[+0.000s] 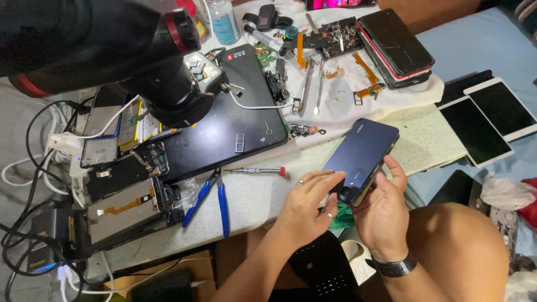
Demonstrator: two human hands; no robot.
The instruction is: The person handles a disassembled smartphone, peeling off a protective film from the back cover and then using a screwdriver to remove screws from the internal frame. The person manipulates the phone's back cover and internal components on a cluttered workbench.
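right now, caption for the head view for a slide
Both hands, left hand and right hand, grip a dark blue smartphone over a cluttered repair bench.

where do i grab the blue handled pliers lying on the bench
Grip the blue-handled pliers by the two blue handles, coming from the near bench edge. The handles splay apart toward that edge and lie free, while the jaws point away toward the black mat.

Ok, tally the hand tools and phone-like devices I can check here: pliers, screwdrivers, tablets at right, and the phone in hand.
Blue-handled pliers: 1
Red-tipped screwdriver: 1
White-framed tablets: 2
Dark blue phone, held by both hands, left hand and right hand: 1
Total: 5
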